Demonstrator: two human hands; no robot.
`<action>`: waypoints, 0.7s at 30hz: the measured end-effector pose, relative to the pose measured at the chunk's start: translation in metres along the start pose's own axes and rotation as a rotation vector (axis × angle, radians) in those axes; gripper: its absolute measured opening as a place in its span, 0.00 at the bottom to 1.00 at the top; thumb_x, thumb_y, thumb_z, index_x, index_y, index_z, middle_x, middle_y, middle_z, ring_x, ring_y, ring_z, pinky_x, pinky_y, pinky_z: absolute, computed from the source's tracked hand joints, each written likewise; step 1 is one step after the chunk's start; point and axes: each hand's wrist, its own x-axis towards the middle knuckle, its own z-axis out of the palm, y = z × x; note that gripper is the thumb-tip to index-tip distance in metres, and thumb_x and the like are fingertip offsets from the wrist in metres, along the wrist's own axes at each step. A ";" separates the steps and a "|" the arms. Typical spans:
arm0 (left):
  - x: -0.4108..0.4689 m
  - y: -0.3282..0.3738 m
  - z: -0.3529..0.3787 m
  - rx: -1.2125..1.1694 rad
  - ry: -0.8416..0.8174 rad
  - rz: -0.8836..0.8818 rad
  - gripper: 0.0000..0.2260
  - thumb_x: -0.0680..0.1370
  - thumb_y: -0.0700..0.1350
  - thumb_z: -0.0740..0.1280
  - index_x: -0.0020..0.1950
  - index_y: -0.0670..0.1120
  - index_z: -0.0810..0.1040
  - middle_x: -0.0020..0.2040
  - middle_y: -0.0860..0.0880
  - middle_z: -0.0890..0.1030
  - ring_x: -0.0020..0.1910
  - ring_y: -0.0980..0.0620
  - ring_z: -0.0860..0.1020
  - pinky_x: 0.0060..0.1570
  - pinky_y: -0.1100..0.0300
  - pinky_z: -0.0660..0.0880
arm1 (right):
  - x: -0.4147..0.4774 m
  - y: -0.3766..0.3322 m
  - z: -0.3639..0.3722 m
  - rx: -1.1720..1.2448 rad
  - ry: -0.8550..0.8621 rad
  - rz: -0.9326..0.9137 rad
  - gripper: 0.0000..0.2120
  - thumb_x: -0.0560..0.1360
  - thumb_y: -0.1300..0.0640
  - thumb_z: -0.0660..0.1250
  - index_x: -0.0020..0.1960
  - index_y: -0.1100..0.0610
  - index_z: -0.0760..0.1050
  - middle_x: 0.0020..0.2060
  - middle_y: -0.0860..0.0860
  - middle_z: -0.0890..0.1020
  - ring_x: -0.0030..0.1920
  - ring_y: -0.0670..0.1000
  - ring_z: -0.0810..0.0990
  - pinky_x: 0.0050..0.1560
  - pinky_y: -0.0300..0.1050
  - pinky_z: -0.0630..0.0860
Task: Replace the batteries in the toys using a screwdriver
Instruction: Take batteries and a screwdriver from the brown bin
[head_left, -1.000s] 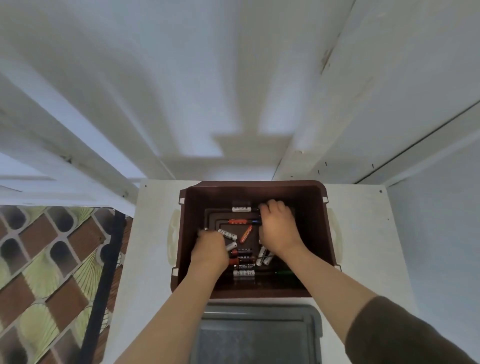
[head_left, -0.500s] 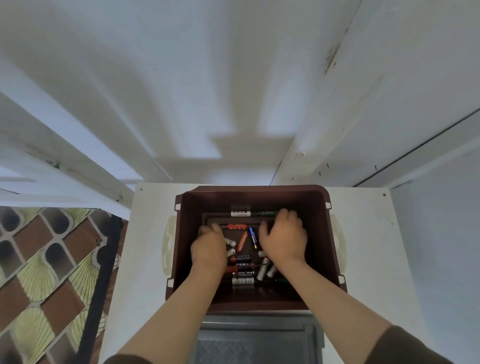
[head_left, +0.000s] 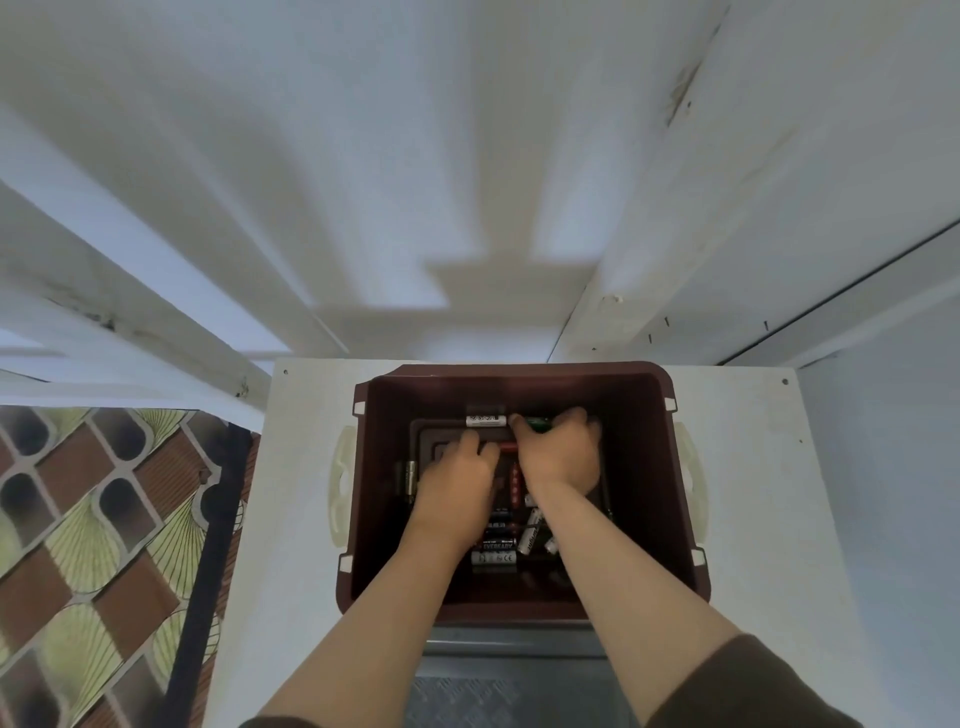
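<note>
Reaching farther now, to the far wall of the brown bin, pinching a green battery with the right hand. Digging among loose batteries with the left hand (cannot tell if holding any). Still only picking batteries.

A black battery reads EVEREADY, and the white battery beside it bears a CE mark.

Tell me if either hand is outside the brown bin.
No, the left hand and right hand both reach inside the brown bin.
</note>
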 end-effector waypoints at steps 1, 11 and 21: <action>0.000 -0.001 0.000 0.018 -0.004 0.021 0.15 0.82 0.43 0.61 0.68 0.45 0.68 0.64 0.45 0.69 0.61 0.44 0.72 0.51 0.54 0.72 | 0.001 0.002 -0.002 0.027 -0.019 -0.019 0.18 0.71 0.45 0.72 0.49 0.58 0.73 0.50 0.52 0.73 0.44 0.54 0.76 0.36 0.41 0.66; -0.015 -0.018 -0.009 0.049 -0.193 0.140 0.10 0.79 0.44 0.62 0.58 0.43 0.75 0.59 0.43 0.75 0.58 0.44 0.74 0.51 0.57 0.71 | -0.009 0.015 -0.032 -0.335 -0.301 -0.279 0.10 0.78 0.57 0.64 0.58 0.58 0.70 0.50 0.54 0.78 0.49 0.55 0.79 0.39 0.42 0.71; -0.034 -0.027 -0.006 0.265 -0.276 0.079 0.17 0.79 0.49 0.60 0.67 0.48 0.71 0.65 0.43 0.70 0.67 0.43 0.65 0.66 0.52 0.60 | -0.031 0.039 -0.045 -0.944 -0.421 -0.472 0.27 0.76 0.54 0.65 0.71 0.56 0.58 0.68 0.60 0.61 0.67 0.61 0.64 0.62 0.51 0.67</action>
